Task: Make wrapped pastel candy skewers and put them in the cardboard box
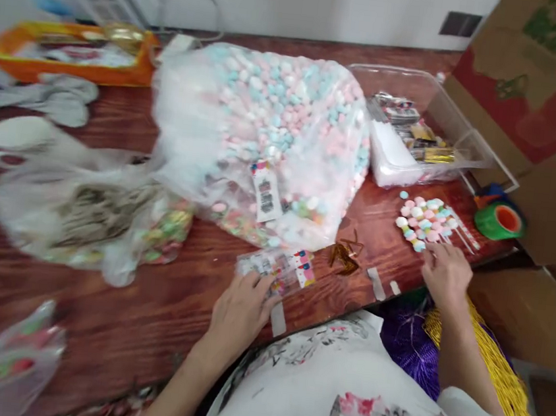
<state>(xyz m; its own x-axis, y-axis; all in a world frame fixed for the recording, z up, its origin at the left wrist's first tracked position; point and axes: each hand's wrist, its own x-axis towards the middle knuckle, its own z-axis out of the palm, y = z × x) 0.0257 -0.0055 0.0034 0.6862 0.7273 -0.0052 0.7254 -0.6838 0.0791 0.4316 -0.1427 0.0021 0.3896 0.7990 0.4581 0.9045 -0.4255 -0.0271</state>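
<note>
My left hand (244,307) lies on a small clear plastic packet (268,263) with a colorful printed card end, at the table's front edge. Its fingers are stretched out over the packet. My right hand (446,273) is at the near side of a pile of pink, white and blue pom-pom-like balls (423,222), close to some thin white sticks (462,239). The right fingers are bent and close together; whatever is between them is hidden. Brown twist ties (346,258) lie between the two hands.
Behind stands a big clear bag of pastel balls (289,103) with a barcode tag (266,192) on it. A clear bin (411,172), green tape roll (485,220) and cardboard box (531,115) are right. An orange tray (74,71) and plastic bag (82,220) are left.
</note>
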